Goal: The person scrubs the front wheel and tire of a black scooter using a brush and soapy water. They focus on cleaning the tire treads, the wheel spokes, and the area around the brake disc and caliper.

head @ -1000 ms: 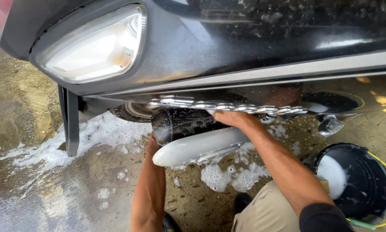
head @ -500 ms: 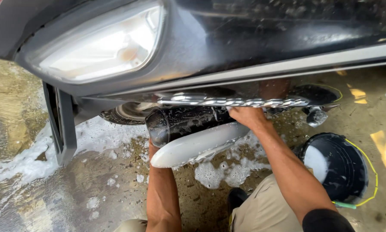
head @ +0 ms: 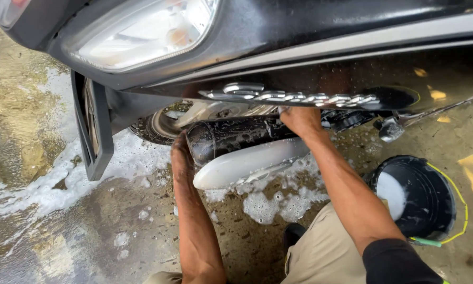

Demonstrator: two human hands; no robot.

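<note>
— Exhaust pipe (head: 231, 138), black and wet, lay across the middle of the frame under the motorcycle's dark body panel (head: 320, 31), didn't it?

— It did. Its rounded end pointed toward the left, and a pale silver cover (head: 247, 165) ran just beneath it, streaked with suds.

— Where was the left hand (head: 181, 158)?

— At centre left, pressed against the end of the pipe from below. The fingers were tucked behind the pipe, so I could not tell whether they were clenched on anything.

— And the right hand (head: 299, 120)?

— Just right of centre, on top of the pipe, reaching up under the chrome rack (head: 294, 97). Its fingertips went out of sight under the panel, so its grip could not be judged either.

— What else was around?

— A tail lamp (head: 142, 34) filled the upper left. Below it hung a black mudflap (head: 92, 126), with the rear tyre (head: 155, 126) partly seen behind it. A black bucket (head: 431, 210) holding white foam, with a yellow rim line, stood at the lower right, well apart from the pipe.

— And the ground?

— Wet concrete (head: 63, 236), with patches of soap foam (head: 270, 202) under the pipe and along the left side. The person's khaki trousers (head: 326, 252) showed at the bottom centre, and a dark sleeve (head: 399, 263) covered the right upper arm.
</note>
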